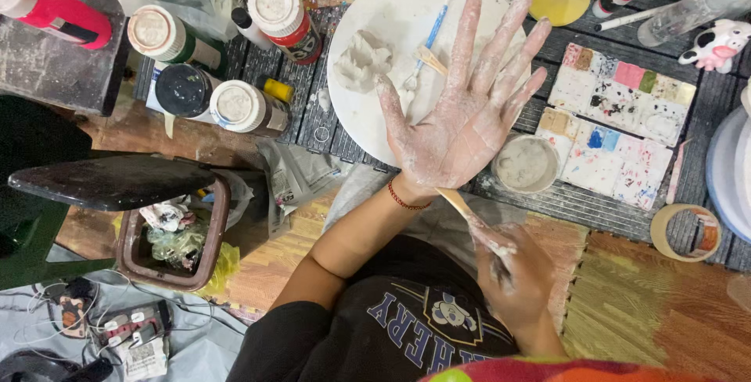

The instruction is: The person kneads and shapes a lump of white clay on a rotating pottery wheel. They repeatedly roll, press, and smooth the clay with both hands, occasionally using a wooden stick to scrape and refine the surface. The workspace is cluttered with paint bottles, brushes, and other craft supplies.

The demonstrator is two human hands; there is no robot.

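Spreading left hand (461, 124) flat, fingers open and clay-smeared, above white plate (391, 53) on desk (579, 198); right hand (508, 272) gripping wooden stick (455, 200) touching left wrist. Risking wet clay dripping onto dark shirt (391, 327), or knocking small cup (526, 163) just beside.

Wooden floor (618, 312), dark stool (109, 181), brown waste bin (215, 225).

I see my left hand (461, 128) caked in chalky white paste, a thin red beaded bracelet (407, 200) on its wrist; right hand (512, 272) smeared too, above my black printed T-shirt (407, 327).
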